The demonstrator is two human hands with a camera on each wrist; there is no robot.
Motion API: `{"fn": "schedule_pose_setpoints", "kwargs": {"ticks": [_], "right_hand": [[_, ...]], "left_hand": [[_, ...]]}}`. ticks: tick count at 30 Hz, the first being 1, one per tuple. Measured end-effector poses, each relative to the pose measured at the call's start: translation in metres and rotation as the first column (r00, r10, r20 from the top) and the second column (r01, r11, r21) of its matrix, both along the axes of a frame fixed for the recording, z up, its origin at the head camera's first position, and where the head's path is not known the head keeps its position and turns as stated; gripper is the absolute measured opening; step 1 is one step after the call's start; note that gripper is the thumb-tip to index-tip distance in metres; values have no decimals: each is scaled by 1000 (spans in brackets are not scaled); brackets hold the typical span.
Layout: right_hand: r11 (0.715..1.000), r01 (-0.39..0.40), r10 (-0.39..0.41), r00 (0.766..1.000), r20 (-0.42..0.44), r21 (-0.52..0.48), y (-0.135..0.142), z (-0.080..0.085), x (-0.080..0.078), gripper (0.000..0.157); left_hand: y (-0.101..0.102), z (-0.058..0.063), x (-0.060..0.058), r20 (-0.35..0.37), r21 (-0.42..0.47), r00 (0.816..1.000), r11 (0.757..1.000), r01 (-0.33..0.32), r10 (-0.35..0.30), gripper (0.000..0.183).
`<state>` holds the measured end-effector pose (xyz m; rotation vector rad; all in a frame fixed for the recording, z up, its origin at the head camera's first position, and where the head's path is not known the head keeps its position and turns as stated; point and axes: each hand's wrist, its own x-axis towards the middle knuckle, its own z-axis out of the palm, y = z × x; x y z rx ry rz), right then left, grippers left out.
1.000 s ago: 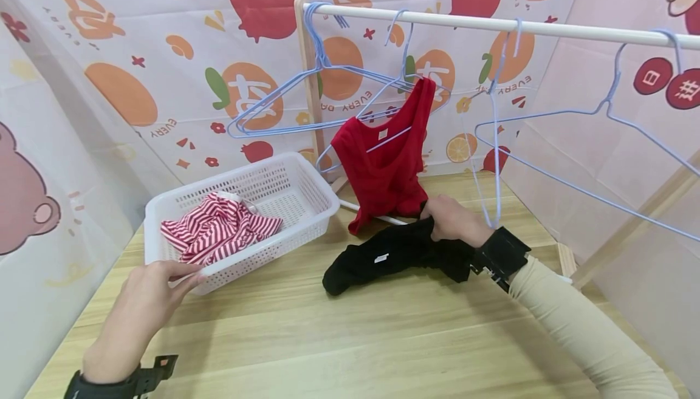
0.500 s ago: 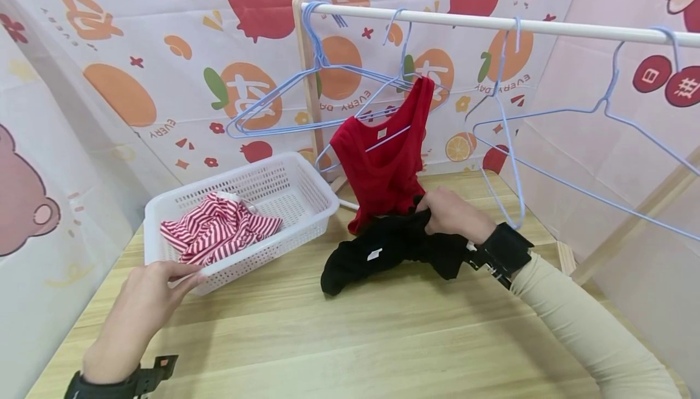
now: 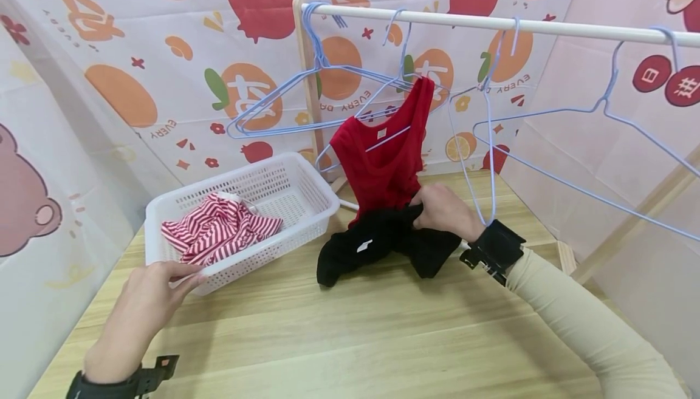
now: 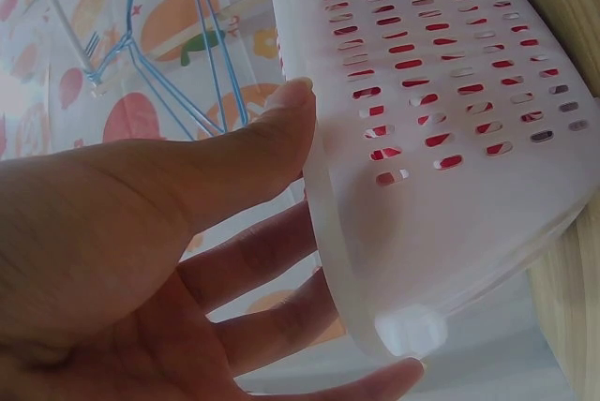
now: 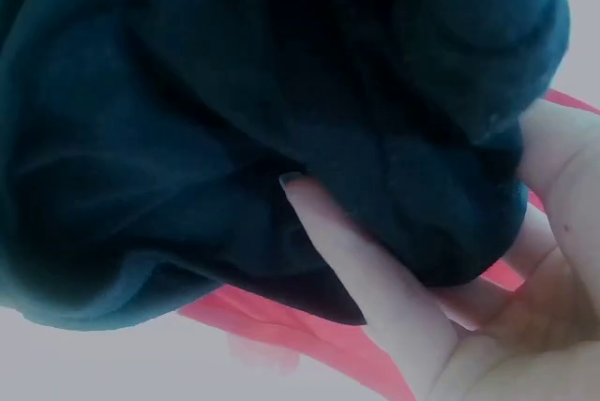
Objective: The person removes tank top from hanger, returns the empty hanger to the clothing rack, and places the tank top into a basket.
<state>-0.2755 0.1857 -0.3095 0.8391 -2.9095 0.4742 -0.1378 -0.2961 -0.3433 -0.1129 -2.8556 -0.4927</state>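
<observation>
My left hand (image 3: 150,296) pinches the near left corner of a white perforated plastic basket (image 3: 306,229); in the left wrist view the thumb (image 4: 272,139) lies over the rim with fingers on its other side. A crumpled red-and-white striped garment (image 3: 219,229) lies inside the basket. My right hand (image 3: 443,211) grips a bunched black garment (image 3: 377,241) with a small white label, close over the table. Right behind it a red sleeveless top (image 3: 385,162) hangs on a blue hanger, its lower part overlapped by the black cloth. Dark folds fill the right wrist view around my fingers (image 5: 366,270).
A white rail (image 3: 465,20) on a wooden stand crosses the back. Several blue hangers (image 3: 273,101) bunch at its left end. One bare hanger (image 3: 489,144) dangles just above my right wrist, and another (image 3: 601,107) hangs farther right. The wooden table (image 3: 306,350) extends in front.
My right hand has moved left and slightly up in the head view, drawing the black garment along toward the red top. The hanger above that wrist has swung. My left hand stays at the basket.
</observation>
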Motion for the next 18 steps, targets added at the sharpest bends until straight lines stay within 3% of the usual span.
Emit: {"fn": "schedule_pose_setpoints", "kwargs": {"ticks": [13, 18], "right_hand": [[999, 51, -51, 999, 5, -2, -11, 6, 7, 7], [999, 33, -33, 999, 6, 0, -14, 9, 11, 8]], "left_hand": [[0, 1, 0, 18, 1, 1000, 1000, 0, 0, 24], [0, 1, 0, 18, 1, 1000, 1000, -1, 1, 24]]}}
